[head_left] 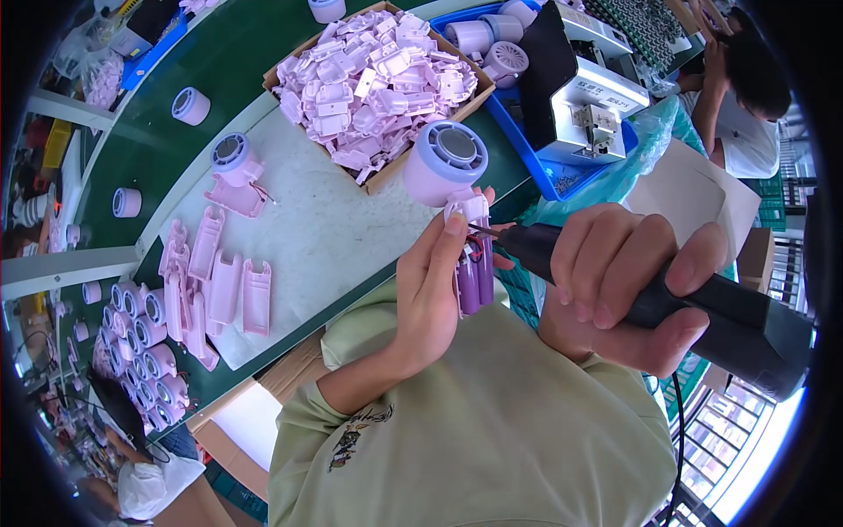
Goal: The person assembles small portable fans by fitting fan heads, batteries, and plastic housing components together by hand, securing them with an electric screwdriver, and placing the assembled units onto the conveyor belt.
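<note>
My left hand [426, 285] is closed around the opened handle of a pink handheld fan [443, 171], whose round head points away from my body. Inside the handle, purple battery cells [474, 279] and thin wires show. My right hand [619, 281] grips a black electric screwdriver [746, 329], its cord hanging below. The thin bit reaches the handle close to my left thumb; whether it sits in a screw is too small to tell. Another fan [235, 160] stands on the white work surface [307, 224] with its handle open, and loose pink handle shells [226, 285] lie near it.
A cardboard box [373, 180] heaped with small pink parts stands ahead. Right of it, a blue tray [549, 180] holds a screw-feeding machine [593, 97]. Many fans cluster on the left of the green table [176, 145]. Other people sit at upper right and lower left.
</note>
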Action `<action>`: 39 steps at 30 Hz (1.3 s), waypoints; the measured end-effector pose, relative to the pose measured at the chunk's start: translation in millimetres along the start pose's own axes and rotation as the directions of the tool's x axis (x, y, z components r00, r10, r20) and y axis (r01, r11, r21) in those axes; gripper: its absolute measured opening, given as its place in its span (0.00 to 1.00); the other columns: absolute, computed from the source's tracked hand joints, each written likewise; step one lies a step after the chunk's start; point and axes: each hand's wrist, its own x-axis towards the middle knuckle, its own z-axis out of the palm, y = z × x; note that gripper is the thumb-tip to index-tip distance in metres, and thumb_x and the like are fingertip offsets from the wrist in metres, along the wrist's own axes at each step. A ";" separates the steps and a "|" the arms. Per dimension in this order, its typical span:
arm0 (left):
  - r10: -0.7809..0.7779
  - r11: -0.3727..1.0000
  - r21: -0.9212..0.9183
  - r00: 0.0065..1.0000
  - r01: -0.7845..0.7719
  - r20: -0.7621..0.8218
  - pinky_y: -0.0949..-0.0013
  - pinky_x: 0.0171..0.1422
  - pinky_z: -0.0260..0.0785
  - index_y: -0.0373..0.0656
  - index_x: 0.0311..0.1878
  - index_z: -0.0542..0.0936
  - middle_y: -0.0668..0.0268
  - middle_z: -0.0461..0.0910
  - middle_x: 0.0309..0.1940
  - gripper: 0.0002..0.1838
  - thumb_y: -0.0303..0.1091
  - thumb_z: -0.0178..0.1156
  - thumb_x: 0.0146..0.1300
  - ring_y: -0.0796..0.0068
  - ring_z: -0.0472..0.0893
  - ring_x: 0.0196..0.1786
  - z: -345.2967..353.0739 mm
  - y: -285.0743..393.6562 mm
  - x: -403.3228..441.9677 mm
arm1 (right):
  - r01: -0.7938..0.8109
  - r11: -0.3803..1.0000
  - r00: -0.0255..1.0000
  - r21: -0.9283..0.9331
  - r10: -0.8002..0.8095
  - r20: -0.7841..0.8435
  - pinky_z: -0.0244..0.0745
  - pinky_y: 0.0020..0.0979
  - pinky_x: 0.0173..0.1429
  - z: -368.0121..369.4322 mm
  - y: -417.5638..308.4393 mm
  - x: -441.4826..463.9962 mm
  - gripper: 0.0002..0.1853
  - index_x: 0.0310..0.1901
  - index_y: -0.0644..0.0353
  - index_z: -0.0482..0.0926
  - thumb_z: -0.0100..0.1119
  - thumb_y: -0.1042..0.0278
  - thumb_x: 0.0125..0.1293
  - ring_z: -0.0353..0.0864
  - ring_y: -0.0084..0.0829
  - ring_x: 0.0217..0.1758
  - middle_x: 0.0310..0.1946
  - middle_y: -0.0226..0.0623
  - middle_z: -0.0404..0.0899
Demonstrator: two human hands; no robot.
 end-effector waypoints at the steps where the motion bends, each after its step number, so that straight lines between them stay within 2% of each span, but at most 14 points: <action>1: 0.011 1.000 -0.004 1.000 -0.010 0.003 0.73 0.45 0.74 0.33 0.67 0.66 0.57 0.75 0.58 0.27 0.47 0.39 0.78 0.72 0.81 0.42 0.4 -0.4 -0.1 | 0.012 1.000 1.000 0.004 -0.012 -0.006 0.64 0.23 0.19 0.3 -0.5 -0.5 0.15 0.45 0.52 0.65 0.54 0.51 0.70 0.66 0.21 0.15 0.18 0.29 0.69; 8: -0.007 0.998 0.069 0.995 0.000 0.096 0.66 0.57 0.73 0.31 0.67 0.64 0.56 0.68 0.66 0.25 0.42 0.37 0.78 0.67 0.78 0.56 4.5 27.2 -4.4 | 0.207 0.959 0.967 0.192 -0.171 -0.189 0.66 0.21 0.19 4.4 -7.9 11.0 0.21 0.55 0.59 0.66 0.55 0.53 0.69 0.63 0.21 0.14 0.17 0.29 0.68; 11: -0.061 0.949 0.315 0.994 0.029 0.093 0.63 0.52 0.75 0.31 0.66 0.65 0.48 0.72 0.61 0.28 0.45 0.38 0.77 0.62 0.80 0.53 -12.6 80.6 -9.0 | 0.233 0.947 0.954 0.221 -0.179 -0.239 0.69 0.25 0.18 -19.5 -28.5 14.6 0.24 0.58 0.59 0.61 0.50 0.51 0.71 0.68 0.25 0.13 0.18 0.33 0.70; 15: 0.033 0.852 0.523 0.999 -0.031 0.005 0.73 0.44 0.73 0.32 0.58 0.73 0.55 0.83 0.45 0.27 0.49 0.44 0.73 0.76 0.81 0.37 -63.2 167.3 42.6 | 0.089 0.996 0.912 -0.026 -0.092 -0.400 0.66 0.29 0.17 -50.9 -18.0 18.0 0.22 0.56 0.65 0.63 0.47 0.56 0.70 0.65 0.26 0.13 0.15 0.34 0.66; 17: -0.005 0.764 0.643 0.996 0.059 -0.085 0.74 0.35 0.73 0.31 0.54 0.75 0.58 0.83 0.38 0.25 0.48 0.47 0.72 0.77 0.80 0.30 -86.7 205.4 89.1 | -0.106 0.978 0.878 -0.179 0.007 -0.479 0.72 0.31 0.27 -69.5 -3.9 17.2 0.22 0.57 0.67 0.64 0.50 0.59 0.69 0.73 0.27 0.19 0.18 0.37 0.72; 19: 0.044 0.750 0.661 0.995 0.025 -0.087 0.73 0.34 0.73 0.34 0.48 0.76 0.60 0.82 0.34 0.22 0.47 0.48 0.72 0.78 0.79 0.27 -118.9 221.4 144.2 | -0.381 0.784 0.818 -0.489 0.040 -0.574 0.75 0.32 0.43 -72.0 4.9 25.3 0.23 0.60 0.69 0.65 0.53 0.65 0.69 0.80 0.29 0.30 0.26 0.41 0.79; 20: 0.030 0.767 0.640 0.995 0.035 -0.090 0.72 0.33 0.74 0.34 0.47 0.76 0.61 0.82 0.33 0.21 0.47 0.48 0.72 0.77 0.79 0.27 -140.8 224.6 174.3 | -0.395 0.739 0.837 -0.546 0.044 -0.546 0.71 0.30 0.55 -74.4 9.4 27.5 0.25 0.63 0.69 0.64 0.57 0.71 0.66 0.81 0.29 0.44 0.37 0.43 0.82; 23: 0.028 0.808 0.587 0.992 0.051 -0.124 0.71 0.33 0.74 0.35 0.46 0.76 0.61 0.82 0.33 0.20 0.46 0.48 0.73 0.76 0.79 0.27 -189.3 214.2 248.4 | -0.387 0.605 0.849 -0.696 -0.060 -0.524 0.62 0.35 0.68 -77.3 19.8 14.7 0.36 0.69 0.68 0.56 0.61 0.78 0.61 0.69 0.36 0.64 0.61 0.46 0.69; 26: -0.023 0.881 0.468 0.993 0.075 -0.115 0.71 0.32 0.74 0.37 0.45 0.75 0.61 0.82 0.32 0.19 0.46 0.47 0.73 0.75 0.79 0.26 -222.8 188.5 300.9 | -0.239 0.362 0.894 -0.901 -0.280 -0.349 0.57 0.40 0.72 -60.2 27.1 -1.8 0.38 0.68 0.68 0.56 0.63 0.79 0.56 0.63 0.42 0.69 0.68 0.49 0.58; 28: -0.047 0.911 0.400 0.989 0.100 -0.140 0.69 0.32 0.75 0.37 0.45 0.75 0.60 0.82 0.33 0.20 0.46 0.45 0.74 0.73 0.79 0.27 -240.3 168.1 326.7 | -0.073 0.101 0.930 -0.992 -0.351 -0.104 0.64 0.42 0.64 -47.1 37.8 -27.1 0.31 0.59 0.66 0.64 0.65 0.75 0.52 0.69 0.45 0.60 0.57 0.50 0.67; 31: -0.107 0.924 0.343 0.977 0.167 -0.186 0.69 0.31 0.75 0.36 0.48 0.74 0.58 0.82 0.35 0.20 0.46 0.44 0.74 0.72 0.78 0.26 -253.4 150.6 345.5 | 0.125 0.412 0.973 -0.903 -0.229 0.030 0.74 0.36 0.47 2.6 52.3 0.0 0.24 0.46 0.60 0.74 0.71 0.74 0.45 0.78 0.41 0.43 0.43 0.40 0.73; 34: -0.117 0.917 0.348 0.967 0.192 -0.227 0.66 0.32 0.76 0.34 0.49 0.74 0.54 0.83 0.36 0.20 0.45 0.45 0.74 0.69 0.80 0.27 -259.4 144.7 350.0 | 0.144 0.600 0.987 -0.787 -0.140 0.075 0.72 0.36 0.49 39.5 65.2 58.1 0.24 0.48 0.63 0.73 0.71 0.75 0.47 0.77 0.39 0.45 0.43 0.43 0.76; 37: -0.139 0.903 0.370 0.963 0.219 -0.231 0.64 0.33 0.77 0.34 0.48 0.75 0.52 0.83 0.35 0.21 0.46 0.47 0.72 0.66 0.82 0.29 -268.1 138.2 350.7 | 0.249 0.765 0.966 -0.593 -0.240 0.096 0.72 0.38 0.52 80.6 95.5 140.4 0.23 0.51 0.64 0.75 0.70 0.77 0.50 0.78 0.41 0.49 0.46 0.42 0.78; 39: -0.148 0.883 0.419 0.972 0.213 -0.182 0.62 0.35 0.76 0.33 0.48 0.76 0.51 0.83 0.36 0.22 0.47 0.50 0.70 0.64 0.82 0.30 -266.6 135.7 352.8 | 0.326 0.755 0.940 -0.570 -0.323 0.110 0.70 0.38 0.53 110.7 117.1 190.8 0.16 0.46 0.63 0.75 0.66 0.72 0.56 0.76 0.44 0.48 0.42 0.43 0.77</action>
